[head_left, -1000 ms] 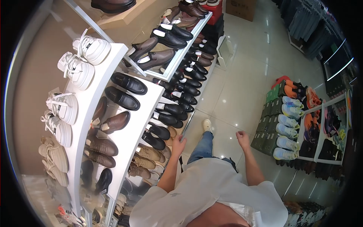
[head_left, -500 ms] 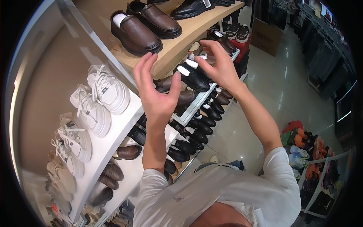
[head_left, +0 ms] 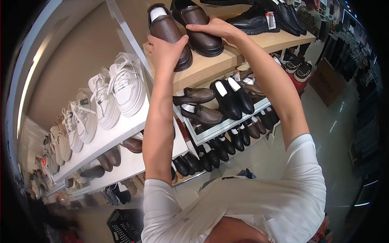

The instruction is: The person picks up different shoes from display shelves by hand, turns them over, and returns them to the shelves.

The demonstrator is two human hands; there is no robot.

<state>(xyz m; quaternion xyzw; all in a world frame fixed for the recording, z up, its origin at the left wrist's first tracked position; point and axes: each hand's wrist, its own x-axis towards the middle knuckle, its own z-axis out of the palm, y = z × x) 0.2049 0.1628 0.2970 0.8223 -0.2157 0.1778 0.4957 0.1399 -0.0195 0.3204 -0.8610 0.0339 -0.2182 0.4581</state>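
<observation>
Two brown leather slip-on shoes stand side by side on the wooden shelf (head_left: 239, 56), toes toward me. My left hand (head_left: 165, 52) grips the left brown shoe (head_left: 167, 29), thumb on top and fingers round its outer side. White stuffing shows in that shoe's opening. On the right brown shoe (head_left: 198, 20) lies my right hand (head_left: 214, 29), its thumb across the upper and its other fingers mostly hidden on the far side. Both shoes rest on the shelf.
Black shoes (head_left: 253, 20) with a tag stand further right on the wooden shelf. White sneakers (head_left: 126, 87) line the white shelf (head_left: 121, 127) at left. Below are a rack of black shoes (head_left: 233, 97) and a black basket (head_left: 125, 224). A person (head_left: 310, 18) stands at the far right back.
Both hands have moved up and forward from open air onto the brown shoes and closed on them. The view has shifted, showing more of the wooden shelf's right part.
</observation>
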